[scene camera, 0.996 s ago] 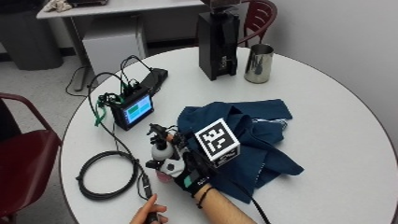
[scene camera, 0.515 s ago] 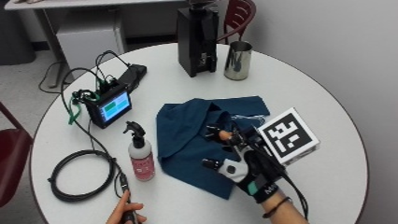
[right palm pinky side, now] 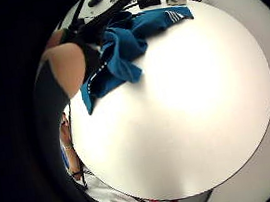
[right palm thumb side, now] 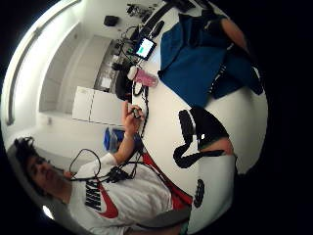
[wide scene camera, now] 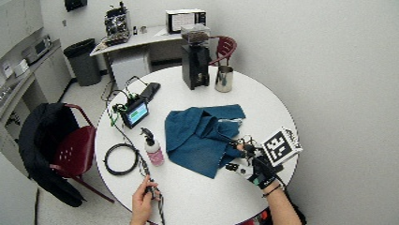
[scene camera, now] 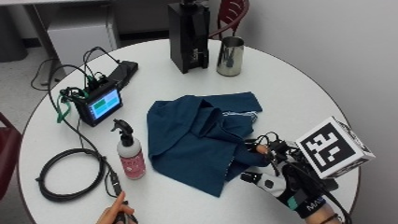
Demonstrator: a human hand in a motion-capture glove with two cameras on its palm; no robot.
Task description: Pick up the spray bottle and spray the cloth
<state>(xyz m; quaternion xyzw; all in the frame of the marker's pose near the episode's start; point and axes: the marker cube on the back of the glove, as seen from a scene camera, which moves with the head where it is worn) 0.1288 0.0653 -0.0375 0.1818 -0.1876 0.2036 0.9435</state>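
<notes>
Spray bottle [scene camera: 129, 154] upright, pink plastic, rumpled blue cloth [scene camera: 199, 135] beside

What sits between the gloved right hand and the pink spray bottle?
In the outside view, the crumpled blue cloth lies between the gloved right hand and the pink spray bottle with black trigger; the hand touches the cloth's edge.

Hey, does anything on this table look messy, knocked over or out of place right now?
Only the blue cloth stands out: it lies rumpled and folded over itself mid-table, not spread flat. The gloved right hand is at its edge. The spray bottle stands upright beside the cloth, untouched. The metal cup stands upright too. Nothing looks spilled or damaged.
</notes>
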